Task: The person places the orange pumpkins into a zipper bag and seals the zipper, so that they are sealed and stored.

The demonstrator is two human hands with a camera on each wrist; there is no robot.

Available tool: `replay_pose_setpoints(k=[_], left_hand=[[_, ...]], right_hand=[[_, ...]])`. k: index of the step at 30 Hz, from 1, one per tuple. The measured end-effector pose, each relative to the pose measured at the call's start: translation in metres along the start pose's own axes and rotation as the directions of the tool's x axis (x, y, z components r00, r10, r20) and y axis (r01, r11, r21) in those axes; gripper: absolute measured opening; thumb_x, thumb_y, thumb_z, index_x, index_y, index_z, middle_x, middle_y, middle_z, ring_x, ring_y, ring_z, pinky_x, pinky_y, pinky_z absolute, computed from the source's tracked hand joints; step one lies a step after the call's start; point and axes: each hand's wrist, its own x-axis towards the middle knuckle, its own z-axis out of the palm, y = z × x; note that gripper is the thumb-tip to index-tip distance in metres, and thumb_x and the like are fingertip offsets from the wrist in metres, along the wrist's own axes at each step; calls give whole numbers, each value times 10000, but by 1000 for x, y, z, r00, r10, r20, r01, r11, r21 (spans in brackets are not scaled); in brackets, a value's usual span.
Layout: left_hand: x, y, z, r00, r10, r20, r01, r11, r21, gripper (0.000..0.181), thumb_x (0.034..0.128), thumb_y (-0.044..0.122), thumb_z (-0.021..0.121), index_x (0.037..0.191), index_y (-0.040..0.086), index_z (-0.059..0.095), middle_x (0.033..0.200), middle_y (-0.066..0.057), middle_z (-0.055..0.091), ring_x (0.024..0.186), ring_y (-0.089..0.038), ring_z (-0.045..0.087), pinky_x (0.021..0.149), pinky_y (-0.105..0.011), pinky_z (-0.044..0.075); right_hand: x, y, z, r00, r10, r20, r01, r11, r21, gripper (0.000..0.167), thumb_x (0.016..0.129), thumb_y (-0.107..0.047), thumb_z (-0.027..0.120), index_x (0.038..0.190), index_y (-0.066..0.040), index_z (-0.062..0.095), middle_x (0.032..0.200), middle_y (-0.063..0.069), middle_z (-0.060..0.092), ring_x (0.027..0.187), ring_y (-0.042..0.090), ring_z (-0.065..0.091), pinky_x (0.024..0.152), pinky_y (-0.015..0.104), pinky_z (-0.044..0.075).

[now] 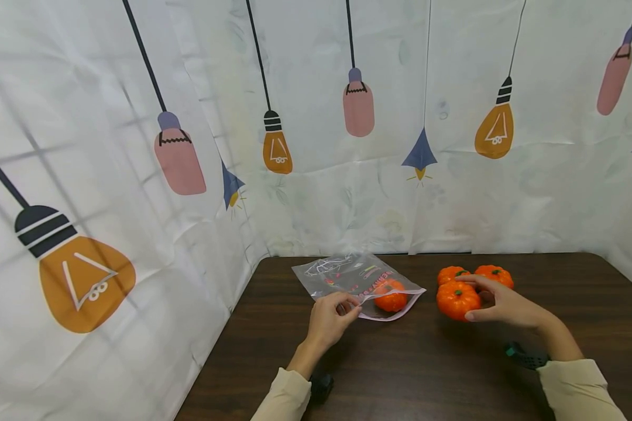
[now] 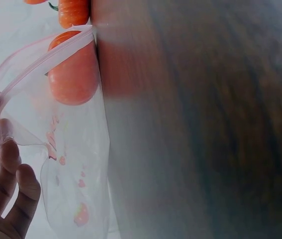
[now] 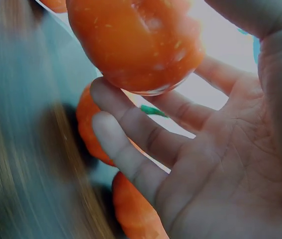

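Note:
A clear zip bag (image 1: pixel 342 275) with a pink edge lies on the table, one orange pumpkin (image 1: pixel 391 295) inside it. My left hand (image 1: pixel 329 318) pinches the bag's zip edge between thumb and fingers, and in the left wrist view the bag (image 2: pixel 76 149) hangs from that hand (image 2: pixel 4 184). My right hand (image 1: pixel 511 304) grips another orange pumpkin (image 1: pixel 458 300) between thumb and fingers, to the right of the bag. In the right wrist view the held pumpkin (image 3: pixel 136 42) sits against the fingers of the hand (image 3: pixel 205 144).
Two more pumpkins, one at the left (image 1: pixel 451 273) and one at the right (image 1: pixel 495 275), are just behind the held one on the dark table (image 1: pixel 400 368). A white curtain (image 1: pixel 316 204) with printed lamps stands along the back and left side.

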Motion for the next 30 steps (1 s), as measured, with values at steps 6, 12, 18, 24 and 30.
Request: replay_pose_setpoints(k=[6,12,18,24,30], left_hand=[[0,-2,1,1000,2,-8,-2,1000,-4,46,856,210,812,855,232,771,687,76,659,589,32,507,565,-160,441],[-1,-1,1,1000,-13,-7,13,1000,-1,48,864,216,811,858,236,768,693,73,658,594,27,505,573,-168,436],[-1,0,0,1000,-16,-1,16,1000,9,38,870,225,806,863,225,768,695,74,658,593,24,505,576,-170,435],[-1,1,0,1000,0,0,0,1000,11,38,872,224,805,866,220,767,695,70,665,589,30,504,576,-167,436],[0,0,2,999,38,0,-38,999,28,43,870,224,808,872,228,765,699,80,671,594,38,510,576,-151,436]], right_hand=[[11,-2,10,1000,-24,12,25,1000,-7,727,927,-123,709,1548,-64,334,1500,314,407,1136,19,621,852,299,563],[23,-4,24,998,-60,36,61,998,-32,725,915,-143,737,1528,-43,362,1468,280,463,1128,53,630,872,265,554],[33,-5,42,996,-51,72,55,997,-52,723,905,-188,746,1520,-62,387,1455,234,484,1187,222,607,875,281,544],[41,-9,58,997,-44,68,50,996,-79,717,895,-236,768,1499,-83,413,1450,205,510,1249,349,560,923,362,515],[49,-11,74,998,-52,43,57,991,-124,699,889,-298,783,1470,-100,450,1390,143,571,1198,260,593,946,291,510]])
